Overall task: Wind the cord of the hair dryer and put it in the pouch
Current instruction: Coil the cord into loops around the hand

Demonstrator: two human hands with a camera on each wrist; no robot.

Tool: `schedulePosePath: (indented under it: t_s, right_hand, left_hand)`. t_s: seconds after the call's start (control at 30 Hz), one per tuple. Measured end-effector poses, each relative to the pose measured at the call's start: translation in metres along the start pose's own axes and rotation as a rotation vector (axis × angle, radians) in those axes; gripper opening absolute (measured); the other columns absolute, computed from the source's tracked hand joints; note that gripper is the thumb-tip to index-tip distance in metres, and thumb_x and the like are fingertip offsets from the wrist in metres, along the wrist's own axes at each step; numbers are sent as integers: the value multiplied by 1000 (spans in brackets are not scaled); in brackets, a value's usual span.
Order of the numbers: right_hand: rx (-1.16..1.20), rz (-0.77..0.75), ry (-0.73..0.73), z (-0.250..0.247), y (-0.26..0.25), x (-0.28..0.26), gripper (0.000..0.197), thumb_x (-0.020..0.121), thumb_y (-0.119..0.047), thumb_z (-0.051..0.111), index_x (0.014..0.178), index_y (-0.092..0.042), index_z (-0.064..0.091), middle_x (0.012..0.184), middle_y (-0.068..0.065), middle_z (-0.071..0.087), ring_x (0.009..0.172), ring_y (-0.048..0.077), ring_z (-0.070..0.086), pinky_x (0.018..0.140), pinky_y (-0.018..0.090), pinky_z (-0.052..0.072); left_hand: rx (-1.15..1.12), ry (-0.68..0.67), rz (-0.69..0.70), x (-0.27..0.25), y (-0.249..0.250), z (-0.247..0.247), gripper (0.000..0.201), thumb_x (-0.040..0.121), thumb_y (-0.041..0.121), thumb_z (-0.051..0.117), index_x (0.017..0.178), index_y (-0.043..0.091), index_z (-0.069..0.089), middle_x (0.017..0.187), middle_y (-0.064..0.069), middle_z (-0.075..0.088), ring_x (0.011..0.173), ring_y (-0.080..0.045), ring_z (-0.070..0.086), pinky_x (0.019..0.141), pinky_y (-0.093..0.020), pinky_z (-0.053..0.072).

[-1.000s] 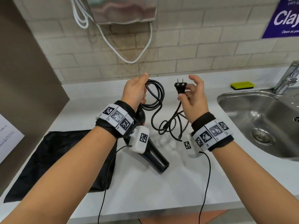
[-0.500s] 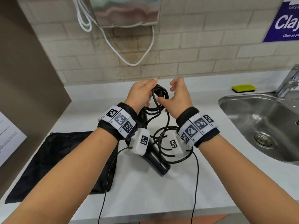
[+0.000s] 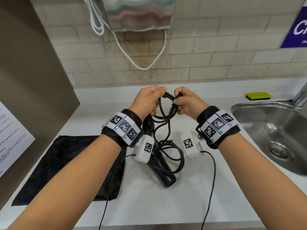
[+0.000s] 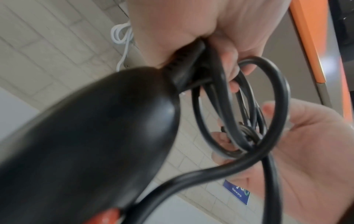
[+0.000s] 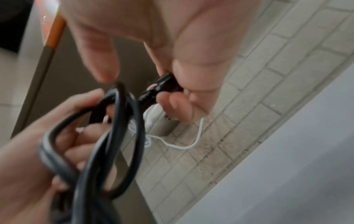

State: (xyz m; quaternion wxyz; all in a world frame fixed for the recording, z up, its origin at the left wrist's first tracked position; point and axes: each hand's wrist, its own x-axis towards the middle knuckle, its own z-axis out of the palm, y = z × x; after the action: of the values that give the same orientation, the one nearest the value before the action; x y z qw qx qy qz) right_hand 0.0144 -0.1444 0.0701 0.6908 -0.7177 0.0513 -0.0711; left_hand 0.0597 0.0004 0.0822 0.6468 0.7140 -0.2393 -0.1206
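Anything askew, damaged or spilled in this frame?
No damage or spill. Only the cord looks untidy: a few loops are gathered between the left hand and right hand, the rest lies in loose tangles over the hair dryer.

Steel sink (image 3: 272,135) at counter's right; yellow-green sponge (image 3: 258,95) behind it. Wall-mounted metal dispenser (image 3: 139,13), white cable (image 3: 141,63) looping below.

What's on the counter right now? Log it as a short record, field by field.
left hand: grips the coiled cord
right hand: pinches the plug beside the coil
hair dryer: black, barrel pointing toward the viewer, slack cord looped over it
pouch: black, flat on the counter, left of the dryer
sink: right side, sponge behind it
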Motion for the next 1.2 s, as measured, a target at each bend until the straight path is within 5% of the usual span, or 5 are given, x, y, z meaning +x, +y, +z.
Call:
schedulePosePath:
  t_s: [0.5, 0.83, 0.97, 1.07, 1.2]
  right_hand:
    - [-97, 188, 762, -100, 95, 15, 14, 91, -3, 43, 82, -8, 52, 62, 11, 47, 36, 9, 49, 33, 13, 42]
    - [-1118, 542, -121, -37, 129, -9, 42, 98, -32, 37, 122, -2, 53, 129, 15, 53, 120, 28, 49, 97, 30, 39]
    - [-665, 136, 116, -26, 93, 0, 32, 92, -9, 47, 123, -16, 52, 120, 9, 59, 83, 13, 58, 69, 19, 44]
    - [-290, -34, -68, -15, 53, -1, 54, 87, 13, 35, 116, -29, 52, 110, -3, 59, 50, 2, 50, 44, 14, 38]
    - [23, -28, -325, -10, 33, -4, 59, 72, 20, 41, 104, -29, 54, 109, -9, 61, 52, 9, 54, 41, 17, 39]
  left_hand:
    - [-38, -1, -26, 5, -5, 3, 30, 95, 24, 51, 68, 11, 53, 52, 0, 30, 34, -8, 23, 36, -20, 23]
    - [-74, 69, -34, 7, -8, -1, 31, 96, 26, 51, 68, 12, 52, 54, -1, 29, 33, -7, 22, 36, -19, 22]
    - [-74, 50, -43, 6, -7, 2, 31, 96, 25, 50, 69, 11, 52, 54, -1, 27, 32, -6, 22, 35, -18, 22]
    - [-80, 42, -52, 6, -6, 4, 30, 96, 25, 50, 70, 11, 51, 55, -1, 26, 32, -6, 22, 34, -18, 22]
    - [-109, 56, -65, 8, -5, 5, 30, 96, 25, 50, 70, 11, 50, 58, -2, 26, 32, -5, 22, 32, -17, 22]
